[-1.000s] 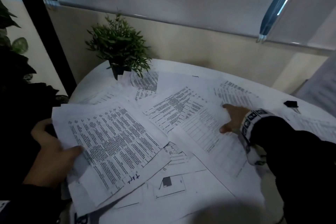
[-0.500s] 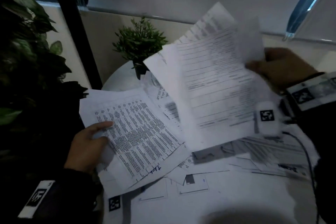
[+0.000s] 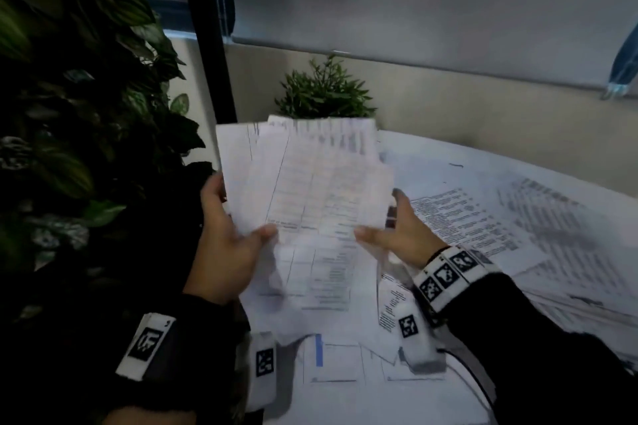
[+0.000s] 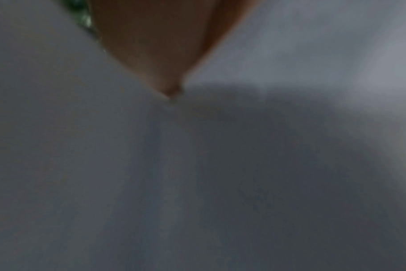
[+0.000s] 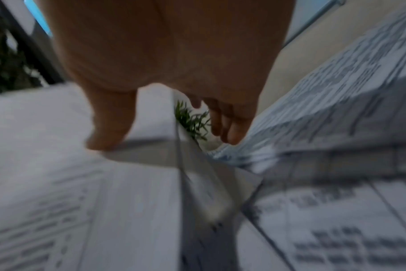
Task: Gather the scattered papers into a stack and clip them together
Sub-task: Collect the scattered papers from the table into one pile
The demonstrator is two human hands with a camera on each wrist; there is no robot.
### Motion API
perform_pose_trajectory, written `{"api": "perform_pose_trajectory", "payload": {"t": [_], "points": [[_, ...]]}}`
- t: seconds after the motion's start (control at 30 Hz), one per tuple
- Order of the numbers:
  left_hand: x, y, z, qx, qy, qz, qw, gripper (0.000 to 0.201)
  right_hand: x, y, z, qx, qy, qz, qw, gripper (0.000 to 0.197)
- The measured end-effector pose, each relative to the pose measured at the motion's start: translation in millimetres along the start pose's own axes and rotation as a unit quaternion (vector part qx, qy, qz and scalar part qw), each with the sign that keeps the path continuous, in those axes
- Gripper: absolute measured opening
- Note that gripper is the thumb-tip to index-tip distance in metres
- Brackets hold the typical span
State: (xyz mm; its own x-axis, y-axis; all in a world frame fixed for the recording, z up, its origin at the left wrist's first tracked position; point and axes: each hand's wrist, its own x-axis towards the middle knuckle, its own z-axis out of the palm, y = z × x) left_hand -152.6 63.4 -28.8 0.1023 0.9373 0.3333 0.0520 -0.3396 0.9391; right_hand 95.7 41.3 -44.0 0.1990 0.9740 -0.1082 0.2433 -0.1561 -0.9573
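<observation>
A loose bundle of papers (image 3: 303, 179) is held up at centre frame in the head view, above the bench (image 3: 431, 152), its sheets fanned and uneven at the top edge. The left hand (image 3: 228, 248) is seen at the bundle's lower left edge; its grip is a pinch, thumb on the printed face and fingers wrapped behind the left margin. The right hand (image 3: 397, 235) is seen at the lower right corner of the bundle, thumb laid on the front of the sheets, the other fingers behind and beside the right edge; the grip reads as a pinch on the papers. In the right wrist view the thumb (image 5: 109, 128) is pressed on the sheet and the fingertips (image 5: 232, 132) are curled on the far side of it. The left wrist view is filled by blurred paper and part of the hand; no detail is resolved. More printed sheets (image 3: 500, 217) lie scattered over the right and lower parts of the bench. A small potted plant (image 3: 324, 90) stands behind the bundle at upper centre. Dark foliage (image 3: 69, 114) fills the left of the frame.
</observation>
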Motion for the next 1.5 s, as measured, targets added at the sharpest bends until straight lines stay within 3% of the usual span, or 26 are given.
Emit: {"api": "perform_pose_trajectory", "payload": {"t": [0.07,0.17,0.23,0.3,0.37,0.47,0.57,0.63,0.77,0.83,0.9,0.97,1.07,1.3,1.4,1.5], "points": [[8,22,-7,-0.057,-0.002,0.076,0.995,0.077,-11,-23,-10,0.082,-0.002,-0.062,0.995,0.079],[8,48,-4,-0.125,0.014,0.124,0.984,0.063,-37,-63,-19,0.084,0.058,-0.171,0.98,0.027],[6,57,4,-0.154,0.033,0.132,0.979,0.054,-51,-80,-23,0.087,0.104,-0.244,0.96,0.028],[4,56,11,-0.148,0.027,0.129,0.98,0.049,-62,-86,-25,0.087,0.129,-0.283,0.946,0.043],[-3,44,18,-0.118,0.003,0.099,0.988,0.053,-70,-74,-25,0.078,0.139,-0.268,0.95,0.052],[-17,20,27,-0.109,-0.034,0.003,0.993,0.056,-82,-35,-21,0.017,0.164,-0.195,0.967,0.052],[-22,7,34,-0.099,-0.034,-0.041,0.994,0.037,-93,-7,-17,0.019,0.195,-0.153,0.969,0.041],[-21,10,37,-0.101,-0.031,-0.028,0.994,0.032,-96,-9,-16,0.034,0.211,-0.17,0.962,0.037],[-18,12,36,-0.126,-0.019,-0.016,0.992,0.053,-94,-14,-24,0.054,0.224,-0.186,0.955,0.051],[-18,8,35,-0.117,-0.013,-0.028,0.993,0.058,-94,-9,-24,0.048,0.212,-0.162,0.963,0.047],[-18,7,36,-0.112,-0.018,-0.033,0.993,0.053,-93,-5,-23,0.072,0.178,-0.148,0.97,0.036],[-18,6,39,-0.117,-0.018,-0.029,0.993,0.05,-92,-6,-21,0.091,0.153,-0.151,0.972,0.037],[-19,8,39,-0.141,-0.001,-0.027,0.99,0.055,-90,-9,-24,0.105,0.164,-0.169,0.966,0.042],[-15,14,41,-0.15,0.013,0.005,0.989,0.04,-89,-13,-22,0.101,0.156,-0.19,0.964,0.044],[-17,16,40,-0.145,0.008,0.022,0.989,0.048,-89,-16,-21,0.097,0.171,-0.212,0.957,0.051],[-17,16,38,-0.139,0.003,0.008,0.99,0.045,-92,-15,-17,0.104,0.159,-0.189,0.963,0.05]]}}
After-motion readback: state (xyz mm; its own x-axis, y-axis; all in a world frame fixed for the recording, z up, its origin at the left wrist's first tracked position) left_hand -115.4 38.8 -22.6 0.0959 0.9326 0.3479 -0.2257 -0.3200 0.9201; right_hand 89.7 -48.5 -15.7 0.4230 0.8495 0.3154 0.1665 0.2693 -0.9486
